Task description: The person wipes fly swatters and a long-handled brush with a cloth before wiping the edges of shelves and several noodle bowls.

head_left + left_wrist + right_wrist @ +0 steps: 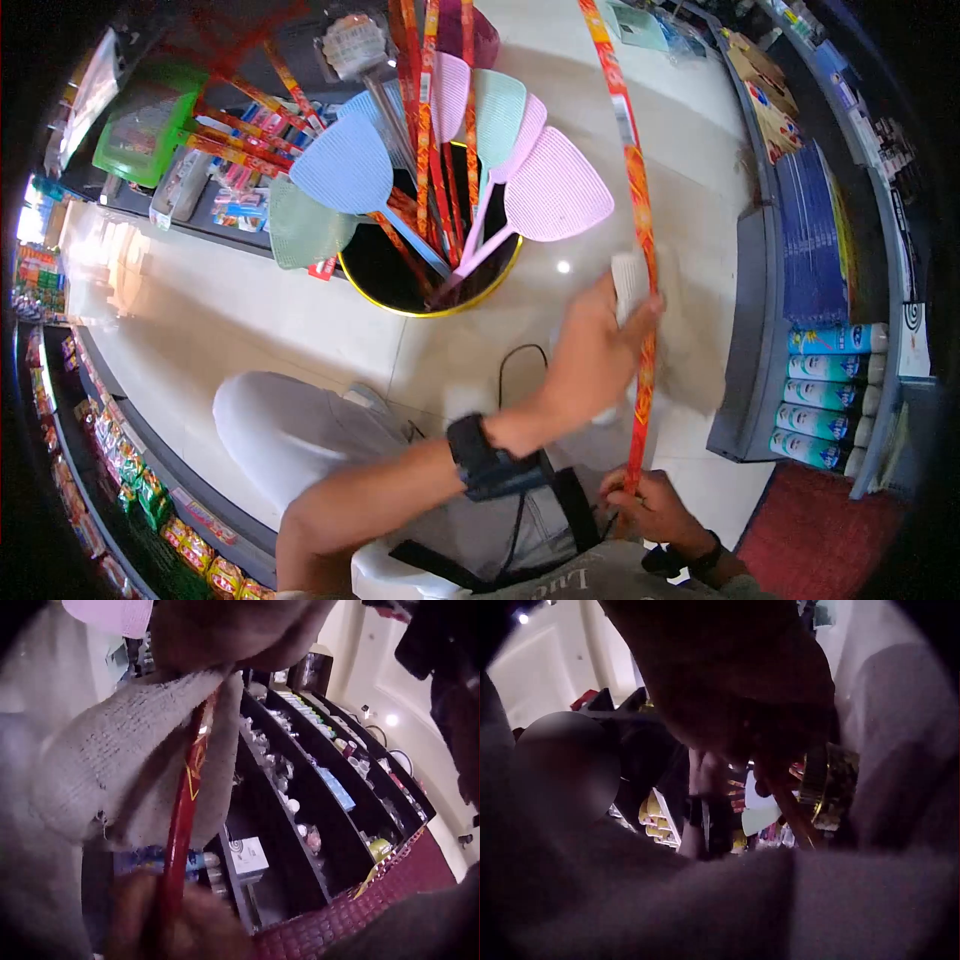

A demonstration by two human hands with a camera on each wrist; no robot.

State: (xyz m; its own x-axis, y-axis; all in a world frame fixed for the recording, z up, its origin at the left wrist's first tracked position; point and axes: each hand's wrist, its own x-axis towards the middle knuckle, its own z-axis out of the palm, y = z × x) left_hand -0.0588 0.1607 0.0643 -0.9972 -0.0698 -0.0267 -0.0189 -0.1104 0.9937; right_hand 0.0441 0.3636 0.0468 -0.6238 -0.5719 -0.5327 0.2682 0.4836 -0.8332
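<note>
A long, thin stick (637, 190) with a red, yellow and orange pattern stands lengthwise in front of me in the head view. My left hand (585, 355) pinches a whitish cloth (627, 280) against its middle. Lower down, my right hand (665, 515) grips the stick near its bottom end, close to my lap. The left wrist view shows the cloth (97, 769) folded around the red stick (180, 825), with the other hand blurred below. In the right wrist view, my right hand (742, 690) is dark and hides most of its grip.
A black bucket with a yellow rim (430, 313) holds several fly swatters (560, 185) and more patterned sticks. Shelves with spray cans (825, 395) stand at right, beside a red mat (820, 530). Snack packets (150, 490) fill the left shelf. A dark cable (503, 365) lies on the floor.
</note>
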